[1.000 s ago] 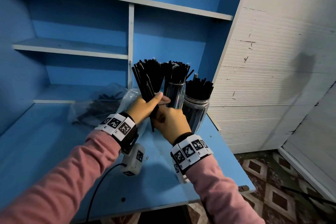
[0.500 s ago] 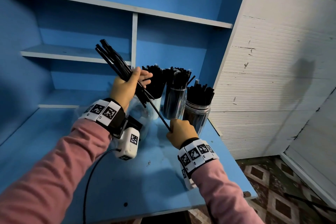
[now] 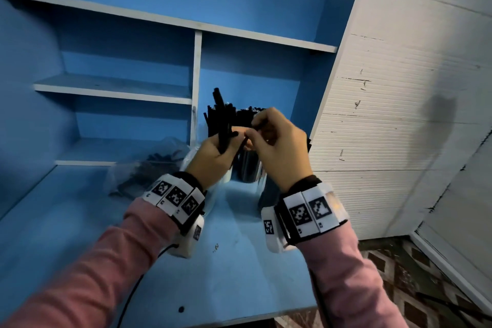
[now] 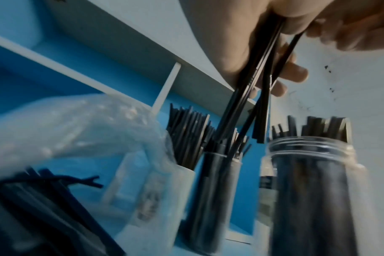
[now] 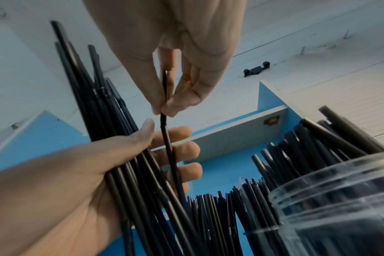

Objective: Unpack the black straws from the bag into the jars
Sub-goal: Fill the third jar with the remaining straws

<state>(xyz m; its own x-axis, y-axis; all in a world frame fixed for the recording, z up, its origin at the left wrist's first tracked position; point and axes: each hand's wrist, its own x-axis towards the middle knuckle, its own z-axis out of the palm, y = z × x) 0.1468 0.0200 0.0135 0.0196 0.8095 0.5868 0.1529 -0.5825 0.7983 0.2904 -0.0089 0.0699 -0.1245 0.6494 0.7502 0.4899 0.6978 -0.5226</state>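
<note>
Since the earlier frame, the bundle of black straws (image 3: 222, 121) has been brought from a raised, slanted position out to the left back to a nearly upright one directly in front of the jars (image 3: 247, 165), and the right hand (image 3: 277, 145) has been raised from the bundle's lower end to meet the left hand (image 3: 213, 157).

Head view: the bundle is held in the closed fist of the left hand, above the rear right part of the desk (image 3: 213, 274). The right hand's fingers are drawn together at the bundle. The plastic bag (image 3: 149, 168) lies at the rear of the desk, left of the jars, with dark straws visible inside.

Left wrist view: the bundle's lower ends (image 4: 259, 131) hang just above the jar mouths. Three jars are seen, a white one (image 4: 164, 199), a middle one (image 4: 213, 190) and a clear threaded one (image 4: 314, 190), all holding straws upright. The picture is blurred.

Right wrist view: a single straw (image 5: 169, 138) is pinched between thumb and fingertip (image 5: 175, 104) of the right hand near its upper end, at the ribbed bend section, while the rest remain wrapped in the left hand (image 5: 72, 181).

Handling, as judged: the straws are light, smooth and easily kinked, and are likely to slide out of a loose bundle. A single straw is best taken near its top end and lowered lengthwise; the jars appear well filled, so a gap must be found.
</note>
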